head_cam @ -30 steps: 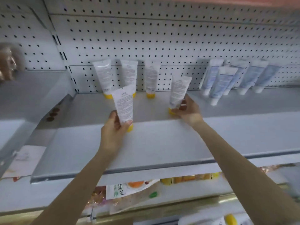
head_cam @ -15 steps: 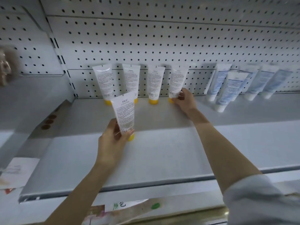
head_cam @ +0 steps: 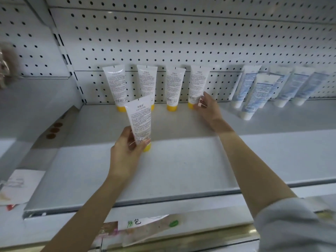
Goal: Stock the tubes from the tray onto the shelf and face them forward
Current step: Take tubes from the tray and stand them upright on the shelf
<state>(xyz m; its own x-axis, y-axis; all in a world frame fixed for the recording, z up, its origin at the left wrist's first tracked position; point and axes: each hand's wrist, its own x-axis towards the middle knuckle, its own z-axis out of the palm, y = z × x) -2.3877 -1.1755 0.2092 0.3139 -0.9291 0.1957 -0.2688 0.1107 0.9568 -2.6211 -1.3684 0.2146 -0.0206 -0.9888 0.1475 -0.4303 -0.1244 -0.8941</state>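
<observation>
Deep shelf (head_cam: 181, 170), four tubes racked, a fifth in my left hand.

The shelf runs back to the pegboard (head_cam: 181, 42), where four yellow-capped tubes (head_cam: 175, 86) lean cap-down in a row, with the blue tubes (head_cam: 258, 95) off to the right. My right hand (head_cam: 207, 108) is at the base of the fourth tube (head_cam: 198, 84); pinching or only touching, I cannot tell. My left hand (head_cam: 125, 151) grips the held tube (head_cam: 140, 122) upright, cap down, ahead of the row's left end. I judge the open room lies right of the fourth tube, nearer my right hand.
</observation>
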